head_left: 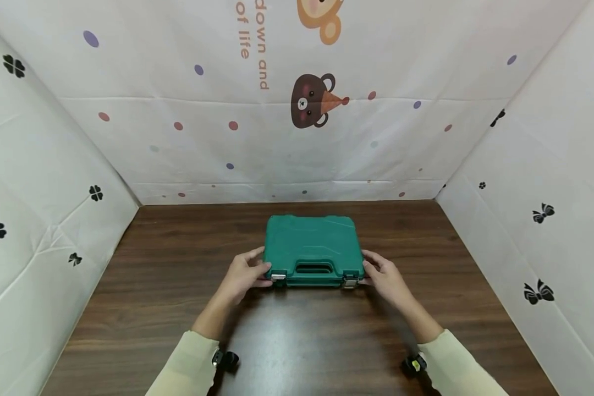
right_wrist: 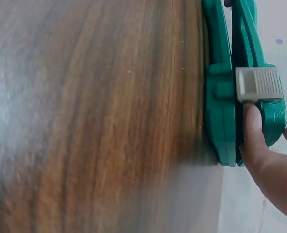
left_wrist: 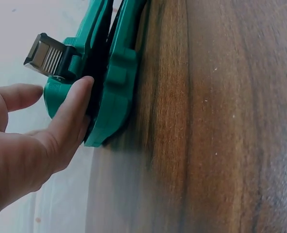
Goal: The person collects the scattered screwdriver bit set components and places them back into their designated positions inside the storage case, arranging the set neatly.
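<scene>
A green plastic carrying case (head_left: 312, 239) lies flat on the table, its handle side facing me. Its lid stands slightly apart from the base, and a dark gap shows between them in both wrist views. At the left front corner my left hand (head_left: 242, 275) holds the lid, fingers in the gap and thumb on top. My right hand (head_left: 386, 278) does the same at the right front corner, one finger under the lid beside the metal latch (right_wrist: 259, 83). The left latch (left_wrist: 43, 54) is flipped outward. The inside of the case is hidden.
The case rests on a dark wood-grain table (head_left: 153, 308). White printed sheets enclose it: a back wall (head_left: 277, 148) with cartoon bears and dots, a left wall (head_left: 25, 181) with clover shapes, and a right wall (head_left: 515, 253) with bows. Small dark devices are strapped to both wrists.
</scene>
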### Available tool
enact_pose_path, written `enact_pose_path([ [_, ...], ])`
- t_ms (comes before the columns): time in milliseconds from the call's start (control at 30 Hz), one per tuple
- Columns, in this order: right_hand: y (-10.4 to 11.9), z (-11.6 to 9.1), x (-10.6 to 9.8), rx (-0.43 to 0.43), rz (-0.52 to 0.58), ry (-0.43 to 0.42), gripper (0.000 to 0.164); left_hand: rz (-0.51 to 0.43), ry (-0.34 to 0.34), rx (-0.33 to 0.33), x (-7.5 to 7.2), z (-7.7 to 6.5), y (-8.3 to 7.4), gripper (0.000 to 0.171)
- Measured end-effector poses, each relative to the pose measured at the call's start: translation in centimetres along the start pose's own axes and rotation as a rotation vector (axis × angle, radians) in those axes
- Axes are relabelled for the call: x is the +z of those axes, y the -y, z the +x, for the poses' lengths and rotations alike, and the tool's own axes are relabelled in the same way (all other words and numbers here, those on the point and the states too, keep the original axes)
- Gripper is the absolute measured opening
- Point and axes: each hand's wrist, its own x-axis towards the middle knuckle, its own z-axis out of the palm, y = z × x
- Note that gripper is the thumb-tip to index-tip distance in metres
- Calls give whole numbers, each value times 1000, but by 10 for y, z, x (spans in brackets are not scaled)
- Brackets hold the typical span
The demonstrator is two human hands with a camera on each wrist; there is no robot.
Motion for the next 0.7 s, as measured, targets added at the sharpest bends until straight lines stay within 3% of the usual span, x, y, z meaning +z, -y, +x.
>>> enact_pose_path([
  [367, -5, 0, 0, -16, 52, 43, 50, 26, 13, 3, -3, 2, 5, 68],
  [700, -10, -3, -7, -27, -96, 144, 84, 110, 8, 43, -3, 6, 11, 81],
])
